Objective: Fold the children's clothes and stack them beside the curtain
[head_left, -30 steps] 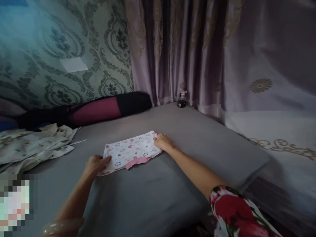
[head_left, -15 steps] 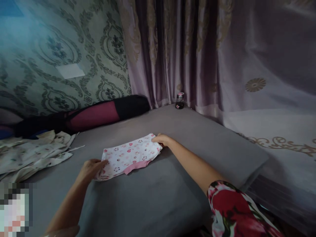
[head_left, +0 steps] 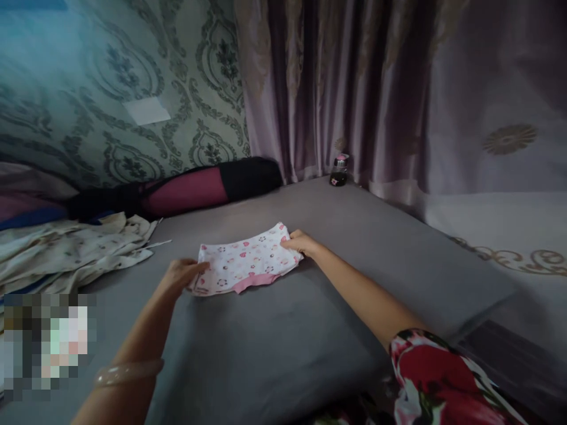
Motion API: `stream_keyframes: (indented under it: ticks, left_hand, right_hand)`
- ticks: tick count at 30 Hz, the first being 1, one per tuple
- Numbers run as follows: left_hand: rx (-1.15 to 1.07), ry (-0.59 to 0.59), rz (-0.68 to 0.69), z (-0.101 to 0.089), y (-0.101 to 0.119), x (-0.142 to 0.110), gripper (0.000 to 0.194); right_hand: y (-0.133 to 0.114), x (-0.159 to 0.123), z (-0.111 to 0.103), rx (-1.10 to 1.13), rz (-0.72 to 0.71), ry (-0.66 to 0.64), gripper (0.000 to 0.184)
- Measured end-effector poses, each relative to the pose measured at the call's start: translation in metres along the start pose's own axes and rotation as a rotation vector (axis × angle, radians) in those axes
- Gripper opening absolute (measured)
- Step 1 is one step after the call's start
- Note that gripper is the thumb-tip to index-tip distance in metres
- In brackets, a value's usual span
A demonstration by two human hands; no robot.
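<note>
From my seat at the far end of the feed, the biggest things I see are the purple curtain (head_left: 354, 88) beyond the right hand and the patterned wall (head_left: 212, 53) beyond the left. Below both hands spreads the grey bed (head_left: 398, 254). A black and maroon roll (head_left: 190, 196) lies along its far edge, ahead of the left hand, and a heap of pale clothes (head_left: 110, 242) sits to the left of that same hand. The printed garment (head_left: 248, 260) stretches directly between my two hands — its long axis runs from the left hand (head_left: 182, 274) up and away to the right hand (head_left: 305, 243), so the left end is nearer me. Each hand pinches one end, thumb on top, neither closer to it than the other; whether the cloth rests on the bed or hangs just above, I cannot tell. Its pink trim (head_left: 259, 281) faces my side. Smaller still, a dark bottle (head_left: 339, 176) stands beyond the right hand — and a pale bangle (head_left: 128, 373) rings the left forearm.
</note>
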State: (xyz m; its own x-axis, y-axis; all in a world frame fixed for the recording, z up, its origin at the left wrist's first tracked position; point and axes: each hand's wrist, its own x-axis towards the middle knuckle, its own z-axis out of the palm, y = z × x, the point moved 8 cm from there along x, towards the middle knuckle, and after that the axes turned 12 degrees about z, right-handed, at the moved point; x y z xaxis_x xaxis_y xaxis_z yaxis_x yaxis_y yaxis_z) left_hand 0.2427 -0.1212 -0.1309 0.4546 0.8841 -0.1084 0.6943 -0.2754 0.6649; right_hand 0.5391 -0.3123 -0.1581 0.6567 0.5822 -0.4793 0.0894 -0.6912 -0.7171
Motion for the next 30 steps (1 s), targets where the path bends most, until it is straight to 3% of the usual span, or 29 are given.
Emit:
stream_keyframes:
  ticks: [5, 10, 16, 23, 30]
  left_hand:
    - [-0.159, 0.053, 0.055, -0.005, 0.045, -0.003, 0.022]
    - [-0.348, 0.004, 0.1, 0.022, 0.094, -0.005, 0.019]
    - [-0.561, -0.106, 0.186, 0.094, 0.156, 0.003, 0.016]
    - [-0.773, -0.235, 0.16, 0.193, 0.231, 0.002, 0.012]
    - [-0.914, -0.295, 0.105, 0.274, 0.28, -0.003, 0.012]
  right_hand:
    - [-0.002, 0.002, -0.013, 0.002, -0.029, 0.033, 0.017]
    - [0.01, 0.005, -0.062, 0.055, -0.005, 0.116, 0.021]
    - [0.046, 0.004, -0.152, 0.086, 0.081, 0.313, 0.027]
    - [0.072, 0.006, -0.265, -0.263, 0.219, 0.57, 0.012]
    - [0.085, 0.024, -0.333, -0.534, 0.388, 0.636, 0.041]
